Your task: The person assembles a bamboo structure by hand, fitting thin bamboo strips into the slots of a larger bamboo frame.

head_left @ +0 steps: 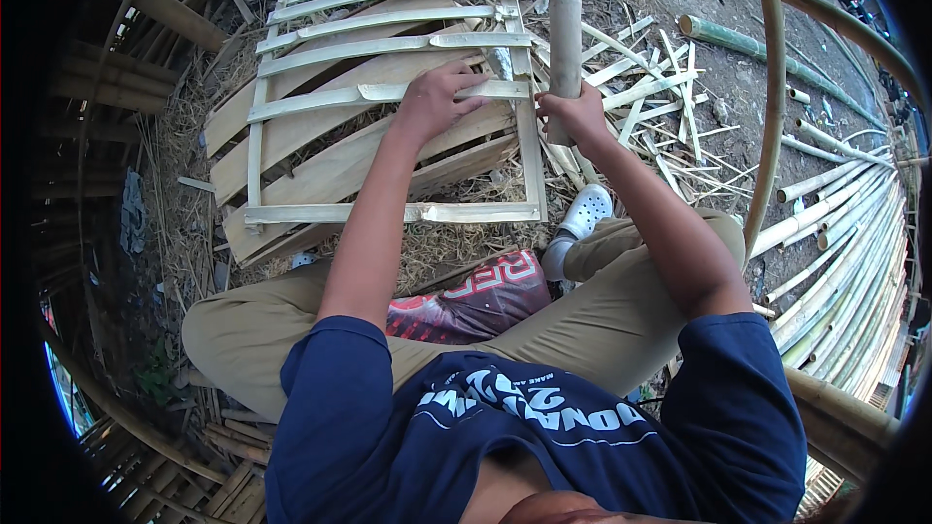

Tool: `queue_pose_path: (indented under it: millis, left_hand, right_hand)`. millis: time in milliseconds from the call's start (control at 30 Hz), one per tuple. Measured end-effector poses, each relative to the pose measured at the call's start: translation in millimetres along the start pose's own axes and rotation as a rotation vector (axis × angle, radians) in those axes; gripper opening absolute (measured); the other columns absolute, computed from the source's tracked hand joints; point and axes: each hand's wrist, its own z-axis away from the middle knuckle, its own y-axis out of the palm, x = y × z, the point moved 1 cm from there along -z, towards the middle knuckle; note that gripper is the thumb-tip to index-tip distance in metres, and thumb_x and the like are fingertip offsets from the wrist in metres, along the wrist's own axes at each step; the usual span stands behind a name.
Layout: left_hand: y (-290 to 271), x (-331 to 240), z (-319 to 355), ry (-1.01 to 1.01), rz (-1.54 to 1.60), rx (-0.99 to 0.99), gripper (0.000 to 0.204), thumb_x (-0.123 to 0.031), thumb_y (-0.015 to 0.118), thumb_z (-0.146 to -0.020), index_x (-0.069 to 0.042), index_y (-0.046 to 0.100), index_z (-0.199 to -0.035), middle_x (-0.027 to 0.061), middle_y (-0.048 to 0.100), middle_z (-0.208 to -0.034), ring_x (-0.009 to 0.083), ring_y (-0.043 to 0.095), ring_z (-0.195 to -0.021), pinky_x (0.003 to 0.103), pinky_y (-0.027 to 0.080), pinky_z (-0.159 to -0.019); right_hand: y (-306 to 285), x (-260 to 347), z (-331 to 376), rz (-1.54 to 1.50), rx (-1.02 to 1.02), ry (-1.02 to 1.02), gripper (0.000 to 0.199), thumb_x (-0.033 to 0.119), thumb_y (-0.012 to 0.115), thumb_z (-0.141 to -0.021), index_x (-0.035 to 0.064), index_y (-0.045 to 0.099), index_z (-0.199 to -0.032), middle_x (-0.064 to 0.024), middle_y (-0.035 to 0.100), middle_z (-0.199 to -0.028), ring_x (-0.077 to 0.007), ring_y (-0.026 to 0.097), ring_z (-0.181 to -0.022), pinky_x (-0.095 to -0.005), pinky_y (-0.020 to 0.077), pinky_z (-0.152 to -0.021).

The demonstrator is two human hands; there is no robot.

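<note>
A frame of split bamboo lies before me, with several slats across two side rails (530, 150). My left hand (437, 102) is closed over one bamboo slat (335, 102) near its right end, thumb and fingers about its edges. Just past the right rail, my right hand (577, 116) grips a short, thick bamboo club (565, 34) by its near end. The club's wide, blunt end points away from me. Right-hand fingertips sit close to the rail; whether they touch it I cannot tell.
Under the frame lie wide wooden boards (359, 160). Split offcuts (670, 87) litter the ground beyond my right hand. A curved bamboo pole (774, 68) rises at the right, near stacked bamboo poles (845, 262). A dark red printed sack (476, 301) lies between my legs.
</note>
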Motion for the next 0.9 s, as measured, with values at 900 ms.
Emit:
queue_pose_path:
  millis: [900]
  left_hand:
    - [-4.7,12.1,-19.2,-0.256,0.09,0.271,0.056,-0.055,0.09,-0.078,-0.027,0.081,-0.126,0.0092,0.08,-0.115,0.0273,0.075,-0.106,0.038,0.055,-0.095]
  right_hand:
    - [-82.3,53.4,48.7,1.134,0.202,-0.26,0.036,0.014,0.078,-0.068,-0.0029,0.07,-0.099,-0.0258,0.073,-0.086,-0.0445,0.073,-0.084,-0.0486,0.0583,-0.08]
